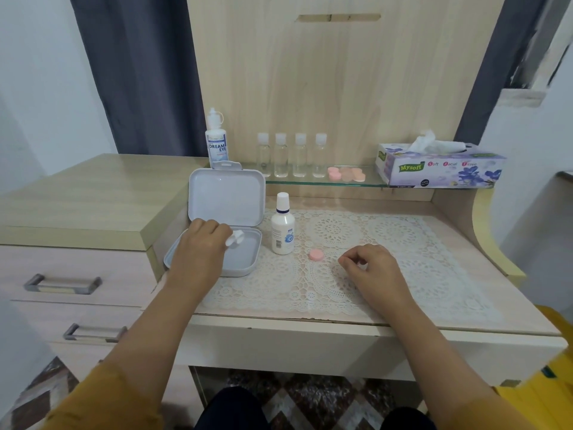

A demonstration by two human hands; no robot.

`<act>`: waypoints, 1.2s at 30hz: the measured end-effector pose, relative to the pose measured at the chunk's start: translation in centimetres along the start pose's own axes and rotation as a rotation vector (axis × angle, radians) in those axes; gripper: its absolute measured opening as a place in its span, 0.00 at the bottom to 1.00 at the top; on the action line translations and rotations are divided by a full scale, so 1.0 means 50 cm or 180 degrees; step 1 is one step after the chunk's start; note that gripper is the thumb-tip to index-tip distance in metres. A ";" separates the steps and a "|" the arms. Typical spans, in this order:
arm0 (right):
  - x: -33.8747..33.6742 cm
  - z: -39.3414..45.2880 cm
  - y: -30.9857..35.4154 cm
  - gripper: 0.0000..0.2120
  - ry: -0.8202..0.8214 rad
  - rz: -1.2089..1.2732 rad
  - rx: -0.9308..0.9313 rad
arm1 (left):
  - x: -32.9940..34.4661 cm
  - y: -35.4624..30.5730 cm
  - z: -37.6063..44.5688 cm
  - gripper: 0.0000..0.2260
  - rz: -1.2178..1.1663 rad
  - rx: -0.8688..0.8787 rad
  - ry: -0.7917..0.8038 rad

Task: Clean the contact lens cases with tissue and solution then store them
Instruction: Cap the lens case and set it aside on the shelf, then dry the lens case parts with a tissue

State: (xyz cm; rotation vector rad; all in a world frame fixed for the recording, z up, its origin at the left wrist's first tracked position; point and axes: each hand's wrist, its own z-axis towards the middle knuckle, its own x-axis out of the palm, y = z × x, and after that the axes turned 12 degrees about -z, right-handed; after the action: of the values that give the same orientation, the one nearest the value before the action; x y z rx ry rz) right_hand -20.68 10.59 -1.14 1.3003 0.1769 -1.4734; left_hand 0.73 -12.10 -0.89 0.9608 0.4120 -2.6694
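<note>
My left hand [201, 243] holds a white contact lens case [234, 238] over the tray of an open white storage box [245, 262], whose lid stands upright behind. My right hand [369, 265] rests on the lace mat with its fingers curled; whether it holds anything I cannot tell. A pink lens-case cap [316, 254] lies on the mat between my hands. A small white solution bottle [282, 228] stands beside the box. A tissue box [440, 166] sits at the back right.
A tall solution bottle [217, 141], several clear small bottles [290, 155] and pink and peach lens cases [345, 174] stand on a glass shelf [372, 183]. Drawers with handles [62, 283] are at the left. A lace mat [418, 243] covers the desk.
</note>
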 end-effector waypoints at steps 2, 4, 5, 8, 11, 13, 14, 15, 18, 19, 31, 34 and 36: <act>0.000 0.000 0.001 0.06 -0.0005 -0.0018 -0.0011 | -0.001 -0.001 0.001 0.12 -0.0014 -0.0052 0.0027; 0.000 0.001 0.001 0.06 -0.0012 -0.0017 -0.0010 | -0.003 -0.006 0.003 0.11 -0.0058 -0.0116 0.0075; -0.001 0.001 0.001 0.06 -0.0006 -0.0018 -0.0011 | -0.005 -0.010 0.003 0.10 -0.0113 -0.0199 0.0094; 0.001 0.001 0.001 0.07 0.0007 -0.0040 -0.0013 | -0.010 -0.019 0.003 0.08 -0.0255 -0.0477 0.0044; 0.001 0.003 0.002 0.07 0.0024 0.0006 0.0023 | -0.010 -0.032 0.000 0.07 -0.0553 -0.0915 -0.0073; -0.001 0.003 0.003 0.07 0.0031 0.0087 0.0088 | -0.010 -0.044 -0.002 0.07 -0.0844 -0.1246 -0.0217; -0.001 0.004 0.002 0.08 0.0014 0.0129 0.0126 | -0.009 -0.051 -0.004 0.07 -0.0967 -0.1358 -0.0317; 0.000 0.004 0.001 0.10 -0.0022 0.0184 0.0175 | -0.009 -0.061 -0.006 0.06 -0.1077 -0.1427 -0.0421; 0.000 0.004 -0.002 0.15 -0.0190 0.0360 0.0330 | -0.008 -0.097 -0.008 0.07 -0.1417 -0.1385 -0.0711; 0.000 0.004 -0.001 0.16 -0.0236 0.0395 0.0361 | -0.006 -0.110 -0.007 0.07 -0.1516 -0.1313 -0.0762; 0.006 0.008 -0.012 0.12 -0.0324 0.0608 0.0587 | 0.074 -0.264 0.043 0.09 -0.1958 -0.1156 0.0793; 0.006 0.009 -0.014 0.12 -0.0321 0.0713 0.0649 | 0.098 -0.272 0.048 0.08 -0.1987 -0.1205 0.1003; 0.005 0.009 -0.013 0.12 -0.0326 0.0748 0.0661 | 0.110 -0.273 0.047 0.09 -0.1964 -0.1230 0.1052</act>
State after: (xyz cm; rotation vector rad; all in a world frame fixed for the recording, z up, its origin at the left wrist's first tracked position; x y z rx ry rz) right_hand -21.40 10.39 -1.49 1.3562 -0.1954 -1.3781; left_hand -9.44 -1.24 -0.37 1.3056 1.4435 -2.7444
